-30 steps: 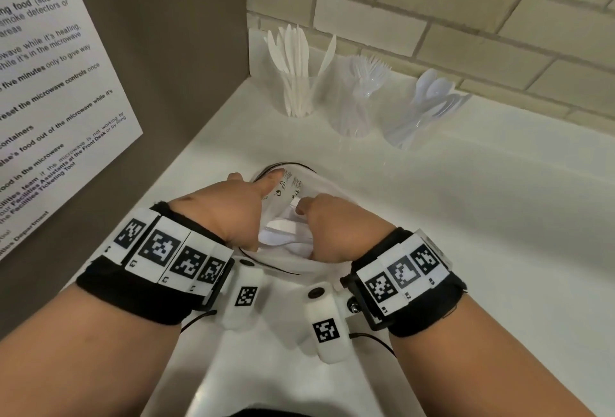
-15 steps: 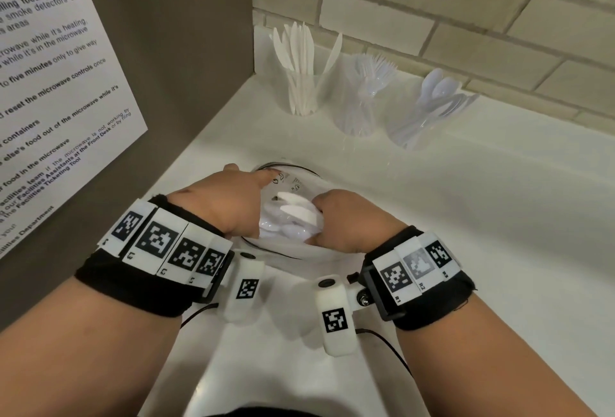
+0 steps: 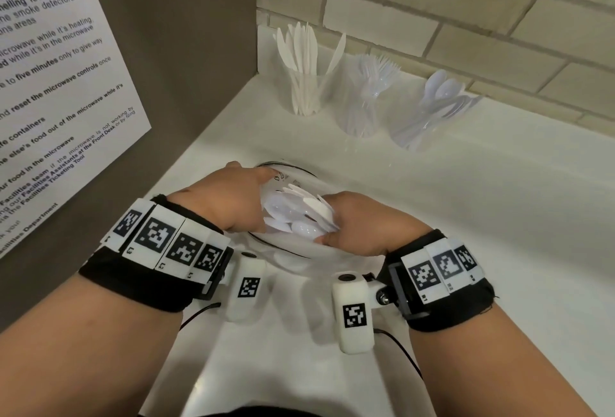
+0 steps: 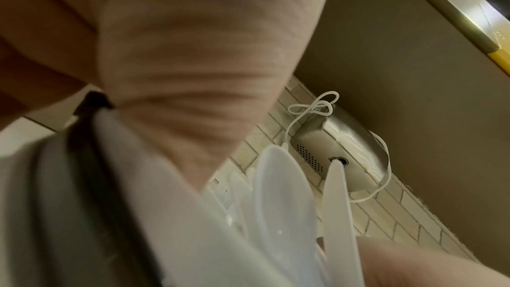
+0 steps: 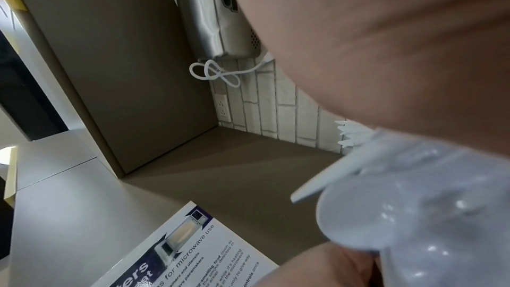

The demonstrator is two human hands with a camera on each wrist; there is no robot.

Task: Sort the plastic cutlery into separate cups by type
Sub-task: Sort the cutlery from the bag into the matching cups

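Both hands are in a clear round container [image 3: 293, 168] on the white counter, clasping one bundle of white plastic cutlery [image 3: 299, 213] between them. My left hand [image 3: 238, 205] holds its left side and my right hand [image 3: 351, 221] wraps its right side. Spoon bowls and flat knife blades fan out between the hands. The left wrist view shows a spoon [image 4: 284, 204] and a knife [image 4: 339, 215] against the palm. A spoon [image 5: 400, 204] fills the right wrist view. Three clear cups stand at the back: knives [image 3: 304, 90], forks [image 3: 362, 110], spoons [image 3: 419, 123].
A brown cabinet side with a printed microwave notice [image 3: 56, 83] rises close on the left. A brick wall [image 3: 466, 17] runs behind the cups. The white counter [image 3: 482, 216] stretches to the right of the container.
The hands have closed in round the loose cutlery and gathered it; more spoon bowls and blades now stand up between them. The head view has tilted slightly.
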